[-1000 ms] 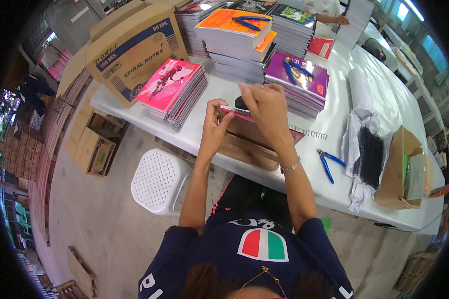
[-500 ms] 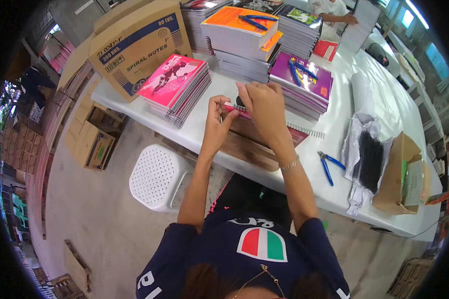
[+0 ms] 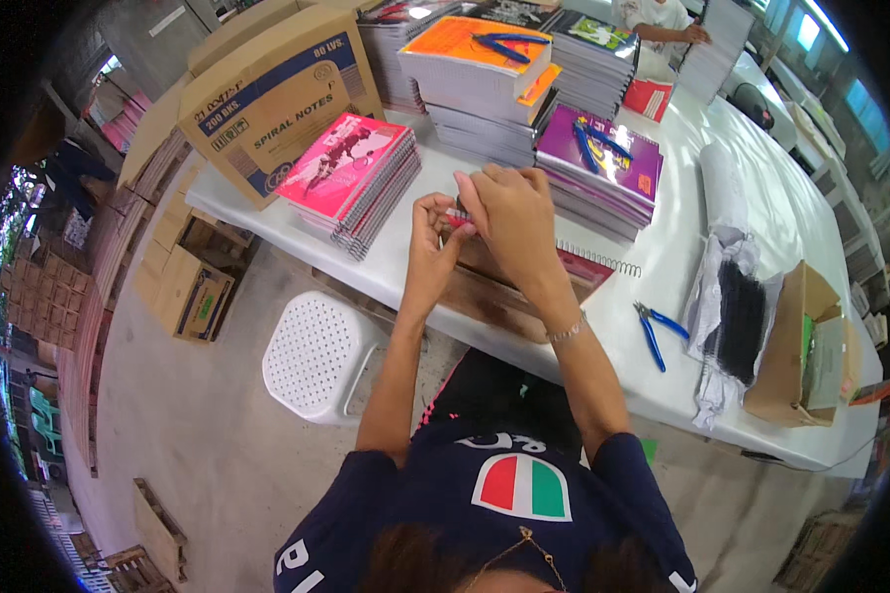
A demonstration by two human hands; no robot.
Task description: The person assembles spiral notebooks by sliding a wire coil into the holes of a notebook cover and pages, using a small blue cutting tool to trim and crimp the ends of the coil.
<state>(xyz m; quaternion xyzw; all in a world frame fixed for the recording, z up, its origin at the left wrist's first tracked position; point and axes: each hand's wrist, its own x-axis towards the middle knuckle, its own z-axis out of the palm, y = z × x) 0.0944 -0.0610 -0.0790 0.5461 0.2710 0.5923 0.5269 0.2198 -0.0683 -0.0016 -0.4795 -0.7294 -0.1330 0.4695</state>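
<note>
Several notebook stacks (image 3: pixel 356 178) crowd the white table (image 3: pixel 761 198) across the frame's top, where I see my left hand (image 3: pixel 433 237) and right hand (image 3: pixel 509 212) meet mid-frame, fingertips pinching a spiral-bound notebook (image 3: pixel 564 272).

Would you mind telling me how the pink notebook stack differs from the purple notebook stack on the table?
The pink stack has a bare top cover; the purple stack has blue-handled pliers lying on it. The pink stack sits left of the hands, beside the cardboard box; the purple stack sits behind the right hand. Both are spiral-bound stacks on the white table.
</note>
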